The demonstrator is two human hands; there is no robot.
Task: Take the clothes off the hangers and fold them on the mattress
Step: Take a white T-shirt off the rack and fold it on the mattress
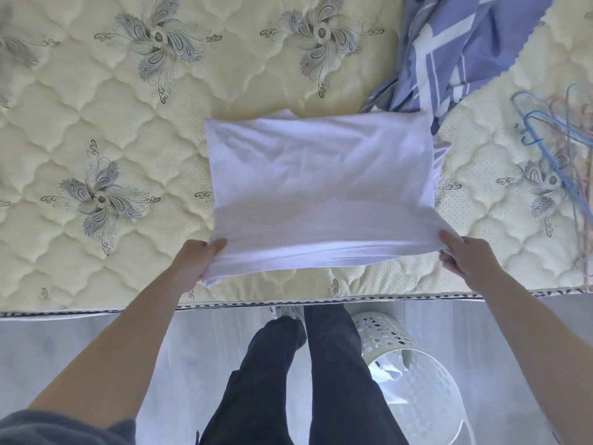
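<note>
Basket (417, 380), white and perforated, stood on the floor beside the legs. Past it, left hand (199, 261) and right hand (465, 255) each pinched a near corner of the white garment (321, 187), thumbs on top. Garment lay folded to a rectangle near the front edge of the mattress (96, 123). Judged light, limp, apt to sag and slip open; best taken at corners or folded edges, both sides together. Further right, hangers (558, 146), bare. Beyond, blue patterned cloth (465, 49).
</note>
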